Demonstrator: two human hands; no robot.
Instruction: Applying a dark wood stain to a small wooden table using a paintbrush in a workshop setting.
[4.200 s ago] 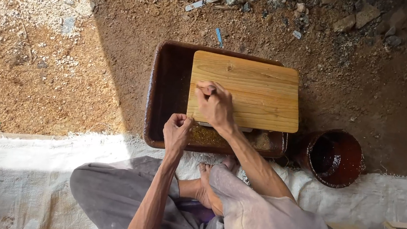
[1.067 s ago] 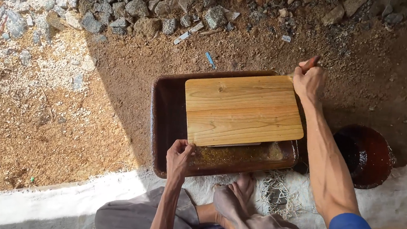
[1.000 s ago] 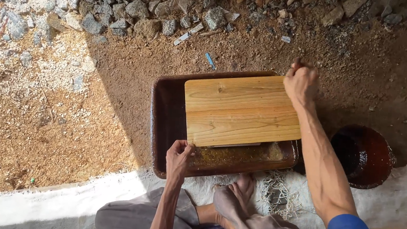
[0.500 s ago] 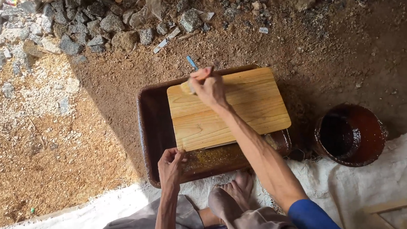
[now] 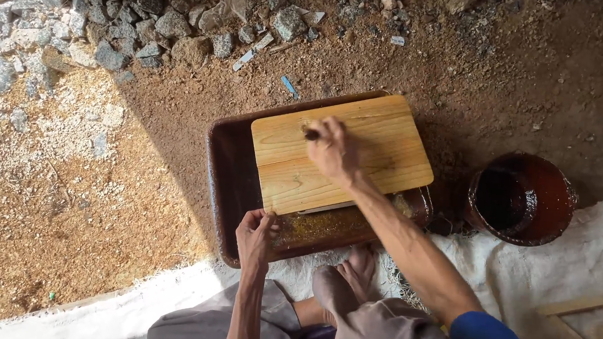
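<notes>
Overhead, head view. Right hand [image 5: 334, 150] lies on the pale rectangular wooden board [image 5: 343, 153], knuckles up, fingers pinched narrow around a small dark object [image 5: 310, 135] whose tip shows at the fingertips; too small to tell what it is. The board's grain is smooth and straight, with rounded corners, and it sits tilted across a dark brown rectangular tray [image 5: 229, 178], covering its far part. Left hand [image 5: 256, 235] grips the tray's near rim, fingers curled over the edge, just below the board's near left corner. Yellowish, wet-looking residue [image 5: 325, 226] shows in the tray bottom between the two hands. To the right of the right forearm, well apart from the board, stands a round dark brown glossy pot [image 5: 521, 198] with dark liquid inside. A bare foot [image 5: 360, 265] rests on white rough cloth [image 5: 600, 246] beneath the tray's near edge. Beyond the grip, sandy brown soil and grey angular stones [image 5: 112, 7].
</notes>
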